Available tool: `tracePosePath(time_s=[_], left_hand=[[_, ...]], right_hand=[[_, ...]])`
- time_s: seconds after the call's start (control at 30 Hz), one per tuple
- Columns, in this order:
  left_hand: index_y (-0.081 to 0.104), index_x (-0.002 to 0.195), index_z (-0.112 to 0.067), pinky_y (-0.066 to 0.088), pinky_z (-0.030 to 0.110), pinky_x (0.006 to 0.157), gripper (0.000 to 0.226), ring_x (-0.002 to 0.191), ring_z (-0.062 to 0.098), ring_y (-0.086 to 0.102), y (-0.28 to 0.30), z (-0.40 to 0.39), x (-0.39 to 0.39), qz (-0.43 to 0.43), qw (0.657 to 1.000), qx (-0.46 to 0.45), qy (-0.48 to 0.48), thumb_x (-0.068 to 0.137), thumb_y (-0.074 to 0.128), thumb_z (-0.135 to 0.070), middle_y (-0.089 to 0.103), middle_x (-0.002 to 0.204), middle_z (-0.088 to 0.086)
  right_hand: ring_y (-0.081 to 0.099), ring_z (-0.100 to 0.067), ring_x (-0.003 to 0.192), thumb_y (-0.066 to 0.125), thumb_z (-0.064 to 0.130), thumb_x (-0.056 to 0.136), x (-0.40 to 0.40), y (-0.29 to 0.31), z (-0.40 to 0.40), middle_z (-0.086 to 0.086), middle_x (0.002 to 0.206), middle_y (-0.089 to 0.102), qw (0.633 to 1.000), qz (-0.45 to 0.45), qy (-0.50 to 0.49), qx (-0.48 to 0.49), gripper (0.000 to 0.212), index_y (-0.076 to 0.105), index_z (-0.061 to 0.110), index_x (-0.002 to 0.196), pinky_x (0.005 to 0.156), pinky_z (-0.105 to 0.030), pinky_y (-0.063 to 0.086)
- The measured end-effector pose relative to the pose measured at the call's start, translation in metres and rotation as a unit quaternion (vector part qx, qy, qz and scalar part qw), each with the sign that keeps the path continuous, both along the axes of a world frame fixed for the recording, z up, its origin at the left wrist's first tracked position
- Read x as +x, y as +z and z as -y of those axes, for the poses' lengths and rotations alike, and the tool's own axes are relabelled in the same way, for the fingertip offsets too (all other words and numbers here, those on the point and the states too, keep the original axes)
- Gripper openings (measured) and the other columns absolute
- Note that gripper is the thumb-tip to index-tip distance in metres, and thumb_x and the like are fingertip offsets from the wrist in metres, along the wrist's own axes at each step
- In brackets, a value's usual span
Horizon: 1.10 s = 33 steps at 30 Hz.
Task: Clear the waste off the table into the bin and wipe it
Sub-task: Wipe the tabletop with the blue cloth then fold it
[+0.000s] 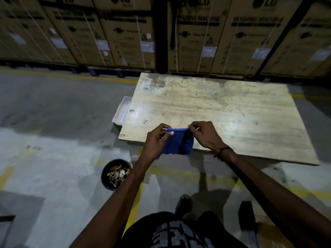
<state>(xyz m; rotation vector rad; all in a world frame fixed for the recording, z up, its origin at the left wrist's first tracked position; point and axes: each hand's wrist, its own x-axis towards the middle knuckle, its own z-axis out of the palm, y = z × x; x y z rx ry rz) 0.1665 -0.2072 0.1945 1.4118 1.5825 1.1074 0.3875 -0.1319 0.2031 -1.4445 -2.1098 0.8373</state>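
Note:
A blue cloth (180, 143) hangs folded over the near edge of the worn, stained wooden table (223, 108). My left hand (157, 138) pinches its left top corner and my right hand (206, 136) pinches its right top corner, both a little above the tabletop. On the floor to the left, below the table, stands a round dark bin (116, 174) holding brownish scraps of waste. I see no loose waste on the tabletop, only stains and marks.
A white tray or drawer (121, 111) sticks out from under the table's left edge. Stacked cardboard washing machine boxes (197, 36) line the far side. Yellow lines cross the grey floor. A dark object (246, 215) stands near my feet at the right.

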Motion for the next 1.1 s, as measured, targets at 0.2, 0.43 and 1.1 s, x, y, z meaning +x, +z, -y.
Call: tracePosePath(time_s=[0.2,0.43,1.1], left_hand=[[0.071,0.097,-0.018,0.055,0.030,0.076,0.002,0.094,0.006,0.073,0.044,0.013,-0.006,-0.009,0.997,0.063,-0.053,0.098,0.073,-0.019,0.077,0.092,-0.011],[0.070,0.104,-0.018,0.056,0.033,0.080,0.011,0.094,0.001,0.071,0.087,0.032,-0.014,-0.071,0.982,0.119,-0.131,0.100,0.065,-0.009,0.076,0.096,-0.008],[0.065,0.098,-0.022,0.055,0.033,0.095,0.009,0.122,0.000,0.062,0.201,0.000,-0.002,-0.023,0.975,0.217,-0.050,0.094,0.072,-0.021,0.067,0.130,-0.017]], right_hand=[[0.074,-0.016,0.075,0.072,0.038,0.093,-0.015,0.051,0.009,0.000,0.078,0.078,0.994,-0.031,-0.106,0.000,0.026,0.082,0.018,0.079,0.086,-0.036,0.056],[0.076,-0.017,0.070,0.093,0.032,0.070,-0.019,0.109,0.034,-0.001,0.061,0.074,0.987,-0.046,-0.145,-0.044,0.017,0.083,0.018,0.068,0.069,-0.035,0.061],[0.068,-0.030,0.121,0.061,-0.005,0.099,0.025,0.263,-0.011,0.004,0.128,0.072,0.971,-0.073,0.199,-0.112,0.029,0.077,0.011,0.117,0.092,-0.035,0.062]])
